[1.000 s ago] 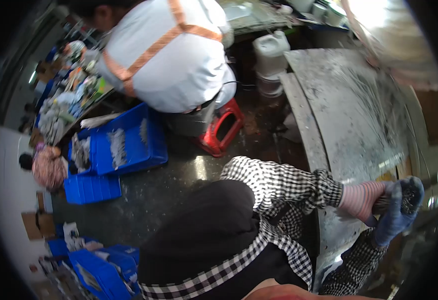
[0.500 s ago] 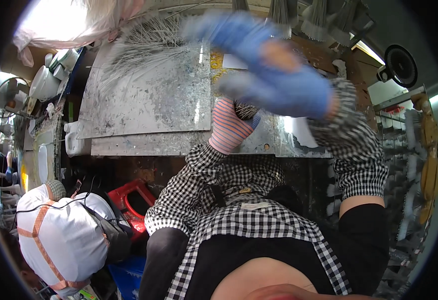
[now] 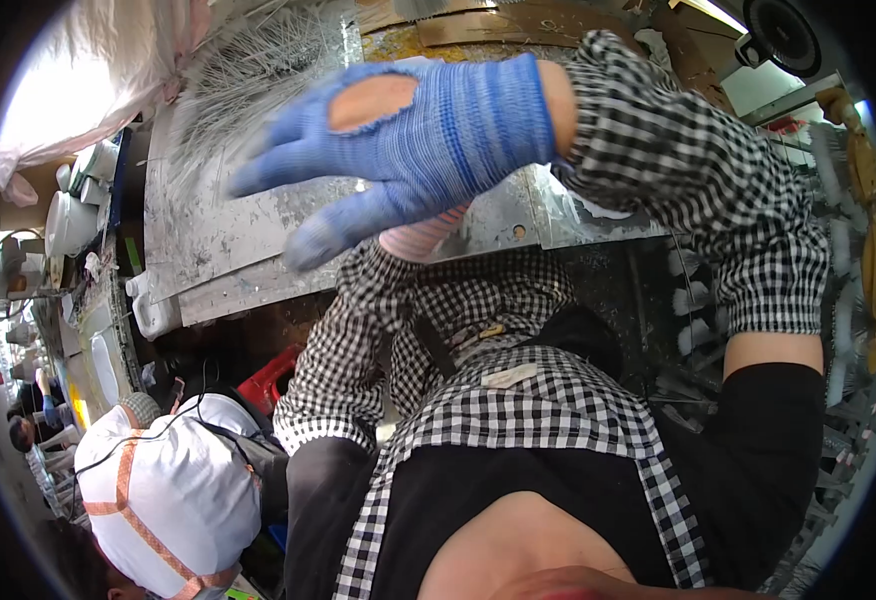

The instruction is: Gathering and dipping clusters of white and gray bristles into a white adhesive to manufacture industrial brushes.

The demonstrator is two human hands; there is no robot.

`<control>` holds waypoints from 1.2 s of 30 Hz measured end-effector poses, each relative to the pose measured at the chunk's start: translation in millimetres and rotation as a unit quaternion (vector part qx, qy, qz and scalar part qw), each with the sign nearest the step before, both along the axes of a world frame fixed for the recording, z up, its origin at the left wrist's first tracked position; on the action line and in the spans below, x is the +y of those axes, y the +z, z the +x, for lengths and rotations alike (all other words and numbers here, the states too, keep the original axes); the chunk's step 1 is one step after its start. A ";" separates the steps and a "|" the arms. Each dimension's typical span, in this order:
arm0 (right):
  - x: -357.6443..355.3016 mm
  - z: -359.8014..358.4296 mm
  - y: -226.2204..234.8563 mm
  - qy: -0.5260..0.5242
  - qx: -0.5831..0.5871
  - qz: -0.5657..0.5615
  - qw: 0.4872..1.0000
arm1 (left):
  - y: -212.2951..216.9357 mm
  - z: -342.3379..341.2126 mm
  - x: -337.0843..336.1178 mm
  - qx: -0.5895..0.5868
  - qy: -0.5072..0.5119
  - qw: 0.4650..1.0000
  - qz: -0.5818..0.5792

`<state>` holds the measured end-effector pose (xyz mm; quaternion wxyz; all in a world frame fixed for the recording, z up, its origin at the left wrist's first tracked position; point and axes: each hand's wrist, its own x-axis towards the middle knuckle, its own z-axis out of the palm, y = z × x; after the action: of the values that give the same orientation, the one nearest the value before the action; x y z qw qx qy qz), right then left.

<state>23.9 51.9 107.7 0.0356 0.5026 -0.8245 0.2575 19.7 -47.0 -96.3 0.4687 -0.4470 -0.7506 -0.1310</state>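
Observation:
My right hand [image 3: 398, 140], in a blue knitted glove with a hole over its back, hangs above the worktable with its fingers spread, pointing left. The fingertips are slightly blurred, and nothing shows in them. Nearest to them lies a heap of thin grey wire-like strands [image 3: 248, 75] on a grey spattered board [image 3: 258, 225]. My left hand [image 3: 423, 236], in a pink-and-blue striped glove, is mostly covered by the right one. Only its wrist part shows at the table's near edge; its fingers and anything in them are hidden.
A white plastic jug [image 3: 153, 308] stands at the board's left corner. At lower left sits a person in a white cap [image 3: 173, 480], close to my left arm. Beside them is a red plastic stool [image 3: 270, 375]. Brushes hang on a rack [image 3: 828, 190] at right, below a black fan [image 3: 783, 38].
My right hand has swept left and nearer, opening its fingers; it now covers my left hand. Dark strands seen earlier at the left hand are hidden. The whole view has shifted a little.

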 end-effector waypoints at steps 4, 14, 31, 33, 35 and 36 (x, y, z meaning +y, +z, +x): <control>-2.9 -1.6 3.4 -0.096 -0.163 0.415 0.890 | -1.7 5.5 1.5 -0.306 -0.103 0.928 0.184; 64.7 31.8 -45.9 -0.195 -0.216 -0.385 0.876 | 57.7 30.0 -112.1 -0.578 -0.288 0.261 0.718; -7.5 89.5 -137.3 -0.278 -0.302 -0.326 0.852 | 10.6 52.1 -157.7 -0.560 -0.169 0.286 0.759; -8.9 89.5 -137.8 -0.297 -0.295 -0.341 0.842 | 8.8 52.8 -152.4 -0.551 -0.175 0.268 0.771; -5.5 89.4 -134.6 -0.278 -0.316 -0.340 0.841 | 8.5 53.7 -149.5 -0.539 -0.216 0.201 0.789; -2.8 89.3 -132.3 -0.271 -0.333 -0.328 0.841 | 9.2 53.5 -148.3 -0.536 -0.247 0.162 0.791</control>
<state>113.1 49.0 -24.6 -0.0101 0.1014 -0.7573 0.6451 73.2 -195.3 -87.0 -0.0058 0.1835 -0.1589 -0.9701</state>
